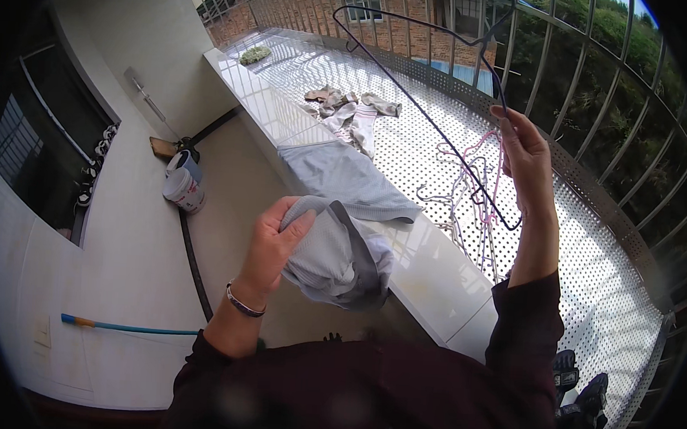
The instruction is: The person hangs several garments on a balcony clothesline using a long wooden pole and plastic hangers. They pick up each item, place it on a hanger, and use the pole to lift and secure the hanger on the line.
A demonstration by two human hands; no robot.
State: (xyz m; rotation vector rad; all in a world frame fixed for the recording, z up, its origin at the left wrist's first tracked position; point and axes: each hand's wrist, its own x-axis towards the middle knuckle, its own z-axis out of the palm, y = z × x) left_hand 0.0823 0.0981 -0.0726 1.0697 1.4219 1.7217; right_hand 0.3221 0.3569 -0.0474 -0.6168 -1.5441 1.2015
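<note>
Grey ribbed cloth first: the left hand (272, 242) is closed around a bunched grey garment (333, 261), fingers wrapped over its top edge, and the garment hangs loose below the grip, just above the near edge of the white ledge (434, 279). A bracelet (242, 303) sits on that wrist. Dark sleeves come in from the bottom of the view. Over on the other side, the right hand (529, 159) is raised, fingers pinched on a dark wire hanger (415, 69), which tilts up and away to the left, its hook up by the railing (602, 97). The two hands are well apart. Beyond them, a grey garment lies flat (345, 182) on the ledge, spilling onto the perforated metal shelf (592, 261). Beside it a tangle of pink and pale hangers (474, 195) rests on the shelf. Farther out, a heap of crumpled clothes (350, 111). Down on the floor to the left, a white bucket (184, 185) and a blue-handled pole (128, 327).
</note>
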